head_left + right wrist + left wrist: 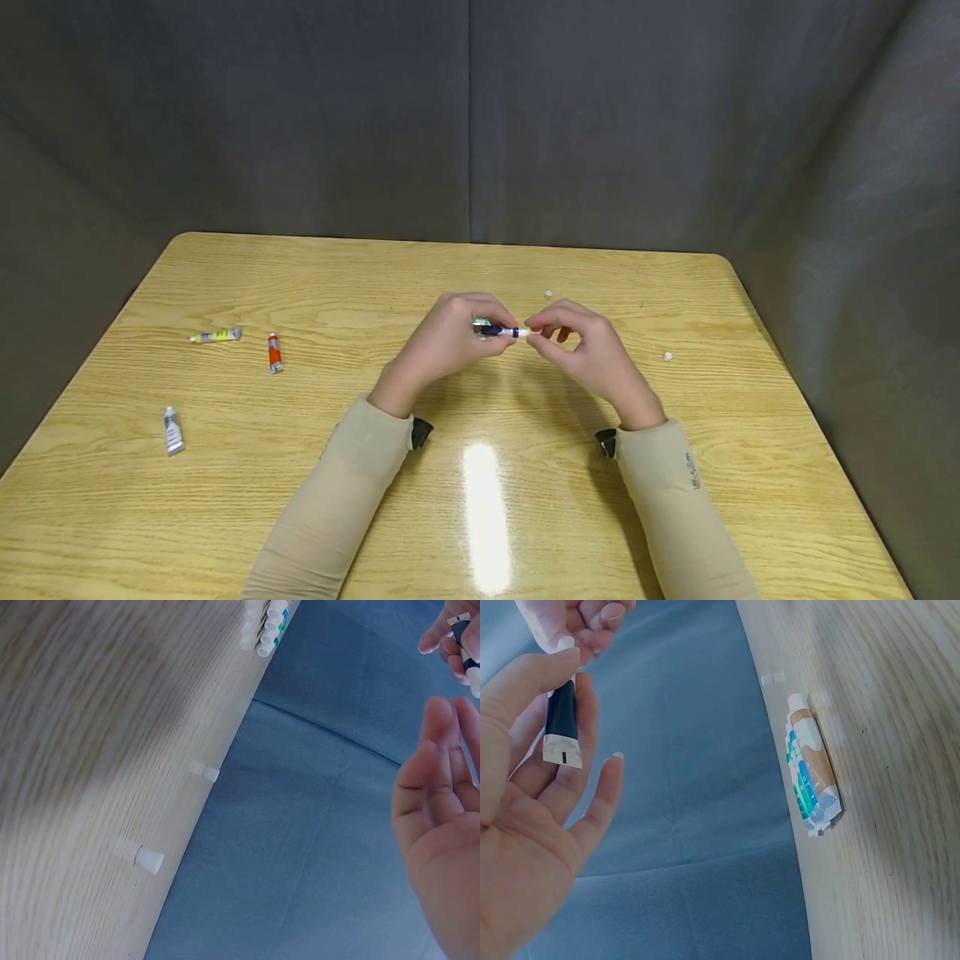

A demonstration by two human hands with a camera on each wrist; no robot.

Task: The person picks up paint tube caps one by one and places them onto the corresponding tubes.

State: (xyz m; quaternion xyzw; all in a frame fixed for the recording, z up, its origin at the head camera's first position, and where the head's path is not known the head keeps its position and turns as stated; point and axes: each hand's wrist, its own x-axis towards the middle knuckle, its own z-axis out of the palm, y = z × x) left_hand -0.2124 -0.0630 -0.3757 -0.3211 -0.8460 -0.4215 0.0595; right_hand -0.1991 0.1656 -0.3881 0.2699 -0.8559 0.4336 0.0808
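A small dark blue paint tube [497,331] lies in my left hand [459,333], pinched between thumb and fingers, its flat crimped end toward the palm in the left wrist view. My right hand [588,346] meets the tube's white cap end [565,643], with thumb and forefinger tips around it. The right wrist view shows that contact only partly, at its edge. Behind the left hand on the table is a row of tubes; a brown tube [815,750] shows nearest, with a green tube [481,322] and a blue one beside it.
On the left of the wooden table [315,500] lie a yellow tube [216,336], a red-orange tube [274,353] and a grey tube [173,431]. One loose white cap [548,294] sits beyond the hands, another cap [667,357] to the right. Dark curtains [600,125] surround the table.
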